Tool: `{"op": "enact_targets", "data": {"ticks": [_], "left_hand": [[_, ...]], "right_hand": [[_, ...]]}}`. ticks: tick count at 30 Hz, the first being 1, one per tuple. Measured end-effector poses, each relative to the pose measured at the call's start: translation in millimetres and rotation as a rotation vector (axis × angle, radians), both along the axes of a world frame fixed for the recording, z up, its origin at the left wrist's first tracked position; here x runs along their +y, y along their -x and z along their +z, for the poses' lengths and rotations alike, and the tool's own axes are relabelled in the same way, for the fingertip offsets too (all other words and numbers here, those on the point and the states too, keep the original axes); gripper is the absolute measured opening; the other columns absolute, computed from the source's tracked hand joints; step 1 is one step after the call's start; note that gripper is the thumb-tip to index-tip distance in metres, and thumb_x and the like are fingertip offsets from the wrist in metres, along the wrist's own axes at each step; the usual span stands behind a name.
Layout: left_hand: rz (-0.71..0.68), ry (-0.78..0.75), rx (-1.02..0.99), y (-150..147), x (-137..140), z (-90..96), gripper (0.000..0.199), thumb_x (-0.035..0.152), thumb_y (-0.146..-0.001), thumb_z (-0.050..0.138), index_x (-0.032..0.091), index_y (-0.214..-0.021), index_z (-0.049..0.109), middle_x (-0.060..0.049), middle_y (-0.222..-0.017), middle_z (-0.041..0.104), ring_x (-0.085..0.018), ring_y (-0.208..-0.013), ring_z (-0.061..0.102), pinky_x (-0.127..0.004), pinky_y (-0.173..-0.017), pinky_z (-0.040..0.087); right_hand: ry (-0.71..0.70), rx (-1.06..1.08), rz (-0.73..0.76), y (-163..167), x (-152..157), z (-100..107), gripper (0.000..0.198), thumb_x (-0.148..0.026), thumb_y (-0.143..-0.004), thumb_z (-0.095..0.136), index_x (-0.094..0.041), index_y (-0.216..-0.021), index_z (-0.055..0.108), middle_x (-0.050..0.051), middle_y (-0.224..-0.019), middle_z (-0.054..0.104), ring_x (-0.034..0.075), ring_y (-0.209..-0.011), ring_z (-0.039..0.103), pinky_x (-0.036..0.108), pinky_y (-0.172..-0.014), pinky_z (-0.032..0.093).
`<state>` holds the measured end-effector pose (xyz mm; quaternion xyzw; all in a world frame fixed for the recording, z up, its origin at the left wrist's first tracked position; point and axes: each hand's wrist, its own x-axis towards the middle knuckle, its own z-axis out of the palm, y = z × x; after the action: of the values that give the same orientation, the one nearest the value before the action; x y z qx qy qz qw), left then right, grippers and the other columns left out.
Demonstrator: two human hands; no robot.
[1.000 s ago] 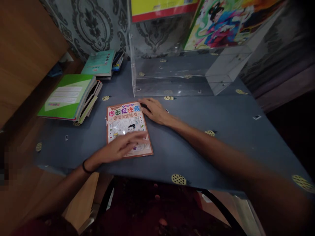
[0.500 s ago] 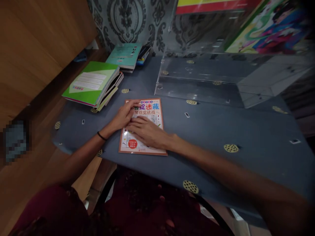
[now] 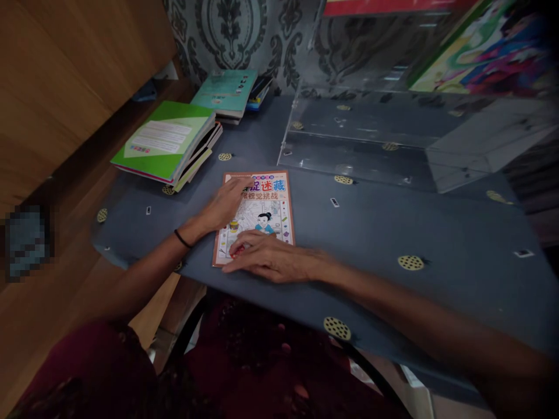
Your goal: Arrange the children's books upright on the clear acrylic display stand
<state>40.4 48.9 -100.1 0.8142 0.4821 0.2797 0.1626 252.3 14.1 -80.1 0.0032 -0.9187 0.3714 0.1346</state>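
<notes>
Both hands, left [image 3: 225, 205] and right [image 3: 266, 261], lie flat and released on a thin, floppy, light book [image 3: 257, 215]; lift its 6 o'clock edge.

Both hands, left hand [image 3: 222, 206] and right hand [image 3: 266, 260], lie flat on the puzzle book [image 3: 262, 209] (cover up).

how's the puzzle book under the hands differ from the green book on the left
The puzzle book is thin, lies alone and flat, and has an orange-bordered cartoon cover; the green book tops a thicker, slanting stack and has a plain green cover with a white panel. The left hand and right hand rest on the puzzle book; nothing touches the green book. Both lie shut on the blue table.
</notes>
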Motion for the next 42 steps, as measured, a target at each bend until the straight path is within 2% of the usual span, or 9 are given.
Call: {"op": "enact_targets", "data": {"ticks": [11,16,18,23,27,30,33,38,42], "left_hand": [[0.06,-0.006,0.096,-4.3,-3.4,7.6,0.039,0.015,-0.096,0.037,0.02,-0.132,0.052,-0.01,-0.132,0.062,-0.023,-0.126,0.055,-0.043,-0.112,0.041],[0.355,-0.098,0.237,-5.0,-16.8,10.5,0.04,0.031,-0.098,0.046,0.016,-0.135,0.048,-0.017,-0.135,0.058,-0.033,-0.126,0.052,-0.053,-0.107,0.042],[0.401,-0.073,0.23,-2.2,-22.9,10.9,0.042,0.033,-0.099,0.046,0.016,-0.136,0.046,-0.017,-0.131,0.06,-0.033,-0.123,0.055,-0.055,-0.104,0.043],[0.348,0.13,-0.142,8.4,-22.5,10.7,0.041,0.031,-0.095,0.049,0.019,-0.134,0.042,-0.017,-0.134,0.06,-0.028,-0.123,0.059,-0.051,-0.102,0.049],[0.453,0.31,-0.513,17.4,-14.5,13.1,0.051,0.039,-0.089,0.06,0.019,-0.132,0.041,-0.017,-0.125,0.065,-0.027,-0.117,0.065,-0.048,-0.097,0.054],[0.517,0.437,-0.69,22.6,-16.5,21.9,0.049,0.039,-0.082,0.067,0.019,-0.123,0.048,-0.013,-0.116,0.071,-0.026,-0.11,0.068,-0.043,-0.091,0.057],[0.516,0.6,-0.805,20.4,-26.9,34.6,0.046,0.037,-0.076,0.076,0.019,-0.113,0.056,-0.01,-0.106,0.075,-0.023,-0.097,0.073,-0.037,-0.081,0.059],[0.348,0.952,-0.91,-6.7,-47.5,46.3,0.05,0.039,-0.064,0.088,0.012,-0.1,0.067,-0.012,-0.091,0.078,-0.028,-0.083,0.075,-0.038,-0.076,0.061],[0.287,0.963,-0.964,-19.8,-51.5,55.3,0.047,0.04,-0.064,0.089,0.011,-0.097,0.07,-0.012,-0.092,0.079,-0.031,-0.091,0.075,-0.036,-0.079,0.061]], "right_hand": [[0.331,0.044,-0.198,-79.5,-7.4,-4.5,0.029,-0.024,-0.103,0.05,-0.023,-0.124,0.07,0.007,-0.095,0.069,0.018,-0.098,0.059,0.036,-0.089,0.05],[0.335,0.058,-0.247,-87.7,-8.9,-3.6,0.028,-0.024,-0.102,0.051,-0.024,-0.122,0.071,0.005,-0.089,0.072,0.018,-0.097,0.059,0.038,-0.091,0.048],[0.324,0.064,-0.242,-87.0,-8.0,-2.5,0.027,-0.024,-0.102,0.052,-0.023,-0.12,0.072,0.005,-0.087,0.073,0.019,-0.098,0.059,0.039,-0.092,0.047],[0.302,0.034,-0.239,-87.4,-6.3,0.1,0.025,-0.023,-0.1,0.053,-0.02,-0.115,0.073,0.006,-0.093,0.072,0.019,-0.099,0.059,0.04,-0.094,0.046],[0.276,0.004,-0.258,-88.3,-7.2,2.3,0.024,-0.021,-0.099,0.055,-0.022,-0.113,0.074,0.006,-0.097,0.069,0.019,-0.1,0.059,0.04,-0.096,0.046],[0.266,0.009,-0.263,-88.8,-8.3,4.2,0.024,-0.02,-0.098,0.055,-0.021,-0.111,0.075,0.006,-0.095,0.069,0.019,-0.101,0.059,0.039,-0.097,0.045],[0.256,0.015,-0.271,-89.9,-8.9,4.9,0.022,-0.021,-0.097,0.057,-0.02,-0.107,0.077,0.007,-0.096,0.068,0.019,-0.099,0.059,0.039,-0.097,0.045],[0.264,0.008,-0.286,-91.8,-9.6,3.1,0.024,-0.024,-0.097,0.058,-0.021,-0.11,0.077,0.008,-0.097,0.067,0.019,-0.099,0.06,0.038,-0.096,0.045],[0.282,0.077,-0.282,-90.5,-9.7,-1.0,0.023,-0.026,-0.096,0.059,-0.021,-0.109,0.078,0.008,-0.094,0.07,0.018,-0.097,0.061,0.039,-0.096,0.045]]}}
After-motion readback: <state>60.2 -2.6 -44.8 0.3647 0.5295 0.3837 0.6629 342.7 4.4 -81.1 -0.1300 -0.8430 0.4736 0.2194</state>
